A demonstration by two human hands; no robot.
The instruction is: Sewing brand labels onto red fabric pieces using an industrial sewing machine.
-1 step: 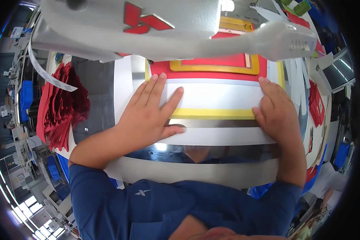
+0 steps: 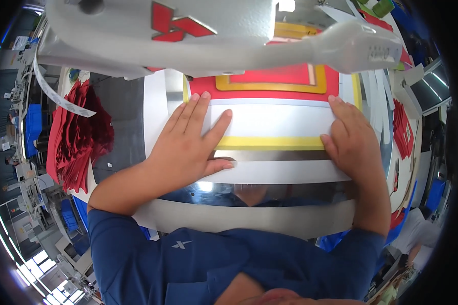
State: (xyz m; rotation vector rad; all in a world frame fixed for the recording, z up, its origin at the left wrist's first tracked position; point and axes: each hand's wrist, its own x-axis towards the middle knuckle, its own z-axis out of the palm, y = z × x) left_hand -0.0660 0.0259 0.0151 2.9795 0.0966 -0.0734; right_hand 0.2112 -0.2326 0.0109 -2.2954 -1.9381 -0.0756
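Observation:
My left hand (image 2: 185,147) lies flat with its fingers spread on a white panel (image 2: 269,122) that has a yellow border. My right hand (image 2: 348,140) rests palm down on the panel's right end, thumb at the yellow front edge. Neither hand grasps anything; both press on the panel. Beyond the panel lies red fabric (image 2: 203,85) under a yellow frame (image 2: 269,86). A large white sewing machine head (image 2: 213,35) with a red emblem hangs over the far part of the fabric.
The work surface is a shiny metal table (image 2: 249,216) whose front edge runs across my body. A pile of red fabric pieces (image 2: 79,137) lies at the left. More red pieces (image 2: 402,127) sit at the right. A white strap (image 2: 56,94) hangs at the left.

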